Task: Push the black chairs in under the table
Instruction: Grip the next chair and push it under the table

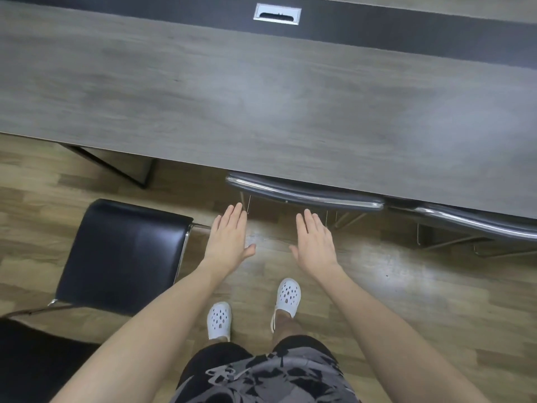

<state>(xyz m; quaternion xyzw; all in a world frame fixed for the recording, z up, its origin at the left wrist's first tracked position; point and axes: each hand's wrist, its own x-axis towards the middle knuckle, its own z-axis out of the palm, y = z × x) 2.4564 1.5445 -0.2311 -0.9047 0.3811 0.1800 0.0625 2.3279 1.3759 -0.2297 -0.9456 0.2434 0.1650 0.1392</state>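
1. The grey wood-grain bench (261, 91) is the landmark; all places below are given relative to its near edge.
2. Three black chairs show. The middle chair (305, 191) sits tucked under the bench's near edge, only its backrest top and chrome rim visible. The right-hand chair (476, 219), further along that same edge, is tucked in likewise, with part of its chrome frame showing on the floor (421, 286).
3. The third chair (125, 254) stands out from the bench, left of the tucked pair, its whole black seat in the open and clear of the bench edge. A dark shape at the lower left may be its backrest; I cannot tell for sure.
4. As a judgement: two of the three visible chairs are done, one is left. Whether more chairs wait out of view cannot be told.
5. The left hand (229, 239) and right hand (316, 242) hover just short of the middle chair's backrest, palms down, fingers spread flat and holding nothing, touching no chair.
6. Two white clogs stand on the floor below the hands, facing the bench.
7. The likely next step is to turn left to the untucked chair and push it under.
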